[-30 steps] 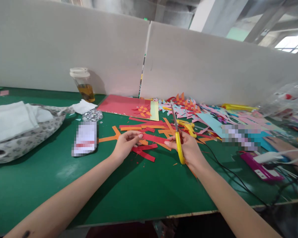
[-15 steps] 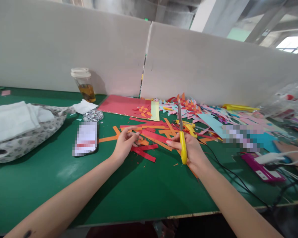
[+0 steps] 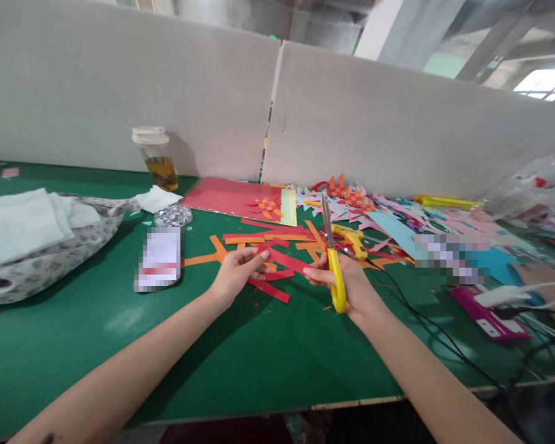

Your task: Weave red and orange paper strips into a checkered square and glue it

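Note:
A red paper strip stretches between my two hands. Its left end is pinched between the thumb and fingers of my left hand. My right hand grips yellow-handled scissors, blades pointing up and away, while its fingertips also hold the strip's right end. Beneath and around the hands lie loose red strips and orange strips, some crossing each other. Behind them, a woven red-and-orange paper fish rests on a red sheet. A yellow glue gun lies just beyond my right hand.
On the left are a phone, a patterned cloth bag, a bag of sequins and a lidded drink cup. Paper scraps cover the back right. A purple power strip with cables sits right, near another person's arm.
My left fingers have closed on the strip's left end, and the strip now spans both hands. My right hand and the scissors have shifted slightly left and nearer.

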